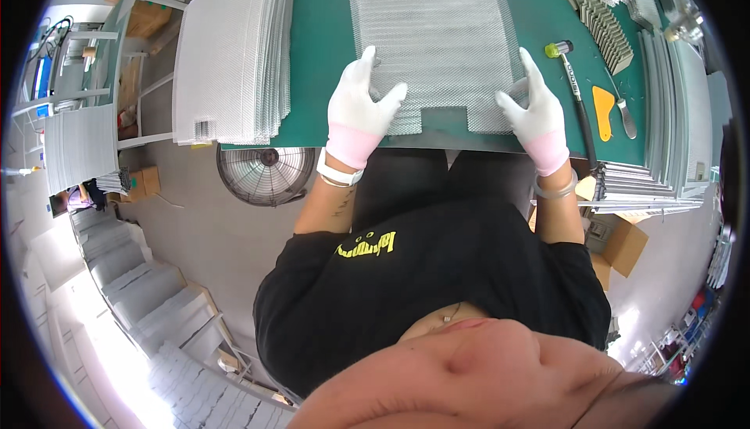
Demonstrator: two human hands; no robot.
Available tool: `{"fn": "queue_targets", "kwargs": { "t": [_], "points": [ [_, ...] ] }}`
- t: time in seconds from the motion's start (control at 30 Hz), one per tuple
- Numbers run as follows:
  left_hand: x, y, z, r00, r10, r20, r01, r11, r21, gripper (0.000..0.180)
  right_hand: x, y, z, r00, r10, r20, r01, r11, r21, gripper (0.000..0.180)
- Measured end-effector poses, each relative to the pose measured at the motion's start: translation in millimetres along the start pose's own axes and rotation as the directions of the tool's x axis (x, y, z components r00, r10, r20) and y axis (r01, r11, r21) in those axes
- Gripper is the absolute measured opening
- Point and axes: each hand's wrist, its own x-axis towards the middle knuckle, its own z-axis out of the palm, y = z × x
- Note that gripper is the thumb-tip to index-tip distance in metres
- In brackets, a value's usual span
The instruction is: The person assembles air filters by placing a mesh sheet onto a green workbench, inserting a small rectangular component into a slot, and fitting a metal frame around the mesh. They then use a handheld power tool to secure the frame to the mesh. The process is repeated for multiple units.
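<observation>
A silver wire-mesh sheet (pixel 433 38) lies in front of me on the green tabletop, with a rectangular notch in its near edge. Its side edges look doubled, though I cannot tell how many layers there are. My left hand (pixel 359 105), in a white glove with a pink cuff, is at the near left edge, thumb and forefinger spread. At the near right edge is my right hand (pixel 537 109), gloved alike, its forefinger stretched out and its thumb over the mesh. The other fingers of both hands are partly hidden at the edges.
A tall stack of mesh sheets (pixel 230 54) stands left. To the right lie a mallet (pixel 574 85), a yellow scraper (pixel 602 112), a small spatula (pixel 626 119), a row of metal pieces (pixel 605 30) and metal frames (pixel 676 101). A floor fan (pixel 266 173) sits below the table's edge.
</observation>
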Motion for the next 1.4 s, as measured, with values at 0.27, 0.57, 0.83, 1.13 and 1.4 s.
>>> {"fn": "queue_targets", "kwargs": {
  "t": [0.27,0.57,0.83,1.13,1.4],
  "points": [
    [3.0,-11.4,17.8,0.998,0.010,0.057,-0.021,0.982,0.190,0.076,0.9,17.9,20.9,0.997,-0.060,-0.051,0.054,0.992,-0.111,0.071],
    [1.2,-20.6,21.9,0.998,0.028,0.060,-0.039,0.979,0.201,0.076,-1.4,20.3,22.9,0.997,-0.071,0.009,0.071,0.983,-0.171,0.063],
    [6.6,-13.9,13.9,0.993,-0.070,0.098,0.045,0.970,0.238,0.075,5.5,13.0,13.9,0.992,-0.031,0.126,0.078,0.918,-0.389,0.053],
    [24.5,-29.1,10.9,0.965,0.110,0.236,-0.208,0.872,0.444,0.070,151.1,-37.5,-5.9,0.929,-0.333,0.163,0.371,0.848,-0.379,0.041],
    [17.6,-13.4,2.0,0.978,0.145,0.152,-0.191,0.915,0.356,0.074,341.5,-97.3,94.9,0.840,-0.440,0.317,0.542,0.664,-0.515,0.044]
  ]
}}
